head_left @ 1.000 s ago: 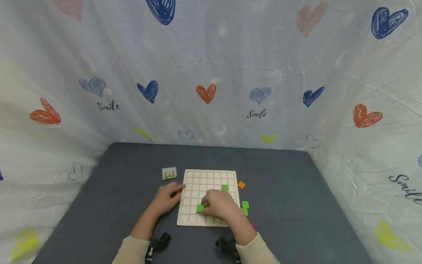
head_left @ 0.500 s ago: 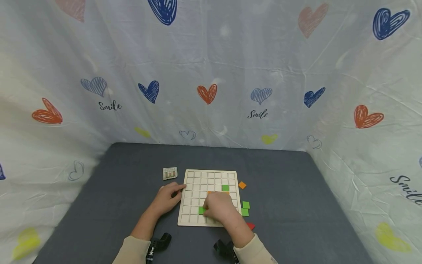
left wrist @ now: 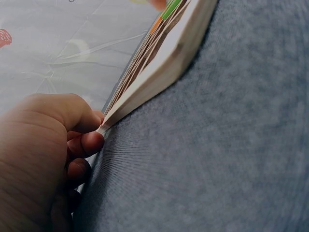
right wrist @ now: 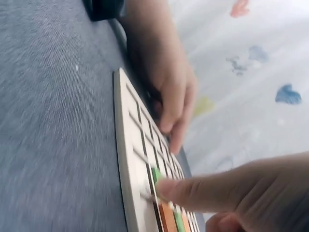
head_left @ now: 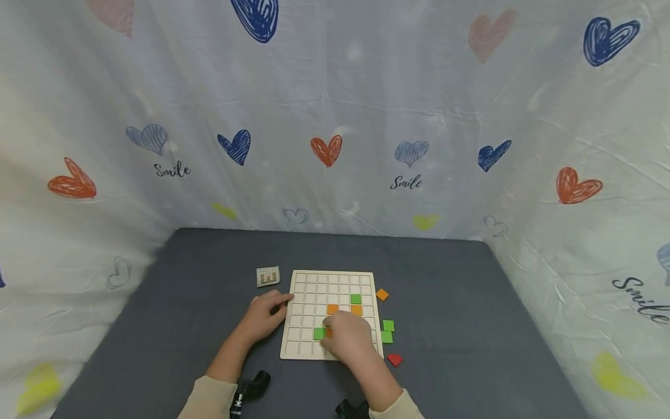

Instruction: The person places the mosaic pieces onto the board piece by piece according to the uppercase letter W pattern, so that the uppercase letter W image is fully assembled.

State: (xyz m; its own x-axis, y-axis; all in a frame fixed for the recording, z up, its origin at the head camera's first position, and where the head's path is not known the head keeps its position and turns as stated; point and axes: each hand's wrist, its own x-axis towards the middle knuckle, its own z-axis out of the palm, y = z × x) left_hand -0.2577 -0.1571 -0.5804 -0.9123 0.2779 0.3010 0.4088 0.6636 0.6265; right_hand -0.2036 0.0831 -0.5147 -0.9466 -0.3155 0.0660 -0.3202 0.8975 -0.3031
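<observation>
Fingers of your right hand (head_left: pixel 349 337) are bending down over an orange tile (head_left: pixel 328 334) on the gridded wooden board (head_left: pixel 321 288), thumb (right wrist: pixel 198 193) on the near side. Beside it, one cell left, a green tile (head_left: pixel 319 333) is lying flat. Whether you are pinching the orange tile or only touching it, cannot tell.

Your left hand (head_left: pixel 267 311) is resting loosely bent fingertips against the board's left edge, probably steadying it. Farther up the grid, two more orange tiles (head_left: pixel 332 309) are lying in one row, another green tile (head_left: pixel 356 299) directly beyond the right-hand one.

Spare orange tile (head_left: pixel 382 294), two spare green tiles (head_left: pixel 388 325) and a red piece (head_left: pixel 395 359) are lying off the board's right side, likely for easy right-hand reach. Small printed card (head_left: pixel 268 276) is lying beyond your left hand, seemingly where neither arm blocks it.

Hard to make out: your right hand is hiding several cells; the wrist view is showing a green strip (right wrist: pixel 179 222) among them. Card print is too small to read. Both sleeves are running out of frame.
</observation>
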